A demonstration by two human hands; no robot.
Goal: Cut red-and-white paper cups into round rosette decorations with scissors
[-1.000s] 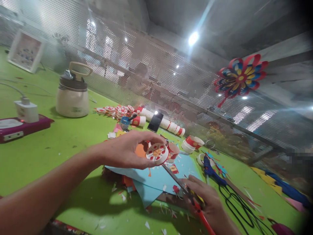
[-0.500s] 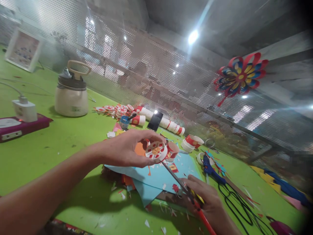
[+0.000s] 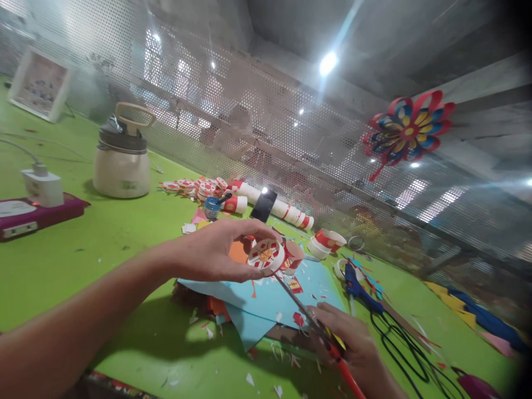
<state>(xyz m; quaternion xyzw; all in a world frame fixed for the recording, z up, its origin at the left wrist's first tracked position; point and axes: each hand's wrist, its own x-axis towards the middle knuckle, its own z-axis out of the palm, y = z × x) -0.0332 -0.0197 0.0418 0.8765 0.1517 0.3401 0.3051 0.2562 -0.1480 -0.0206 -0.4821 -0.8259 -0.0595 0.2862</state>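
The paper cup is held above the blue paper, pinched at its rim by the left hand. To its right, the scissors are gripped by the right hand, blade tips touching the cup's near edge. A fingertip could be nicked if the cup is turned carelessly.

No legible text, brand, no. or sign anywhere in view. Paper cup in left hand: red/white/yellow print, chars too blurred to read. Cream pot, far left of grip: faint front mark, unreadable. Framed picture, beyond pot: print too small to read.
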